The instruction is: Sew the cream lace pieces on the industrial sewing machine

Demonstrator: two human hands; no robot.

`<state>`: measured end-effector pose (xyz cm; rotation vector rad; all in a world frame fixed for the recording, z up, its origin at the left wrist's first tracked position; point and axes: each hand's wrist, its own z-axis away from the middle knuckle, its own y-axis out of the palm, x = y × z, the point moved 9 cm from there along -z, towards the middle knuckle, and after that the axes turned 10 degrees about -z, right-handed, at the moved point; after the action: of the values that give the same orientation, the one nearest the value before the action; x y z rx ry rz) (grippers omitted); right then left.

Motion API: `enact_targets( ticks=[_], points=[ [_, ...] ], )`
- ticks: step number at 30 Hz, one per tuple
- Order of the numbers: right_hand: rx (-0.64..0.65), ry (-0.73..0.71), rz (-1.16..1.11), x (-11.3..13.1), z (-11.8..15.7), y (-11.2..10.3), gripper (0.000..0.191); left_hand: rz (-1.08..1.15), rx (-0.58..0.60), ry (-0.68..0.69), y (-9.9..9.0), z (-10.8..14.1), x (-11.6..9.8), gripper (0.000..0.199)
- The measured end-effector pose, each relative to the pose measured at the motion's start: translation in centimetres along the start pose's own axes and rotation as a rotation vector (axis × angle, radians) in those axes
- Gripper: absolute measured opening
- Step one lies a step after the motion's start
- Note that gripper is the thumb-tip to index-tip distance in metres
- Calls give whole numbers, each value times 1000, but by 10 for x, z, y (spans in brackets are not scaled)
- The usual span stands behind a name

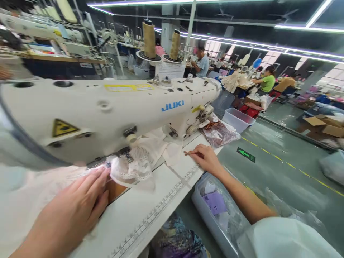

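Note:
A white sewing machine point(139, 111) marked JUKI spans the view. My left hand point(77, 204) is at the lower left, its fingers pressed together on white lace fabric point(134, 165) at the machine's bed. The lace runs beside the machine's lower edge, and a plain pale piece point(172, 152) lies flat to its right. My right hand point(205, 157) is at the table's right part, thumb and index finger pinched on a small brownish item point(186, 153), too small to name. Part of the left fingertips meets the fabric near a dark machine part.
Under the table's right edge stands a clear plastic bin point(223, 215) with a purple packet. A plastic-wrapped brown bundle point(220, 132) lies past the machine head, near another clear bin point(238, 120). Two thread cones point(149, 39) stand behind. Several people sit farther back.

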<state>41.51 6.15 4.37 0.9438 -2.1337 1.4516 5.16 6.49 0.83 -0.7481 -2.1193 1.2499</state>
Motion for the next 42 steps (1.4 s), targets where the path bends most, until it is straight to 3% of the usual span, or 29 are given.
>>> enact_targets(
  ticks=[2,4,7,10,12,15,21,28,35,42],
  points=[
    [-19,-60,-136,31,-1,4,11,-83,28,-50,-8,-5,1,48],
    [22,-144,-246,73,-2,22,9,-109,53,-77,-15,-8,2,49],
    [205,-359,-349,147,-4,76,7,-118,57,-102,-22,-10,2,50],
    [333,-500,-277,184,-14,141,9,-131,25,-110,-27,-10,-1,50],
    [369,-498,-206,184,-28,176,11,-139,10,-96,-28,-9,-3,48],
    [358,-400,-136,167,-50,201,11,-160,29,-92,-25,-8,-4,45],
    [372,-252,-14,141,-64,216,16,-145,-7,-107,-26,-7,-1,44],
    [464,-241,-81,130,-81,237,21,-130,-25,-87,-28,-6,1,43],
    [439,-158,-18,139,-85,227,25,42,-18,-168,-34,-9,10,49],
    [468,-126,-2,153,-85,207,28,18,-27,-135,-32,-7,9,51]
  ],
)
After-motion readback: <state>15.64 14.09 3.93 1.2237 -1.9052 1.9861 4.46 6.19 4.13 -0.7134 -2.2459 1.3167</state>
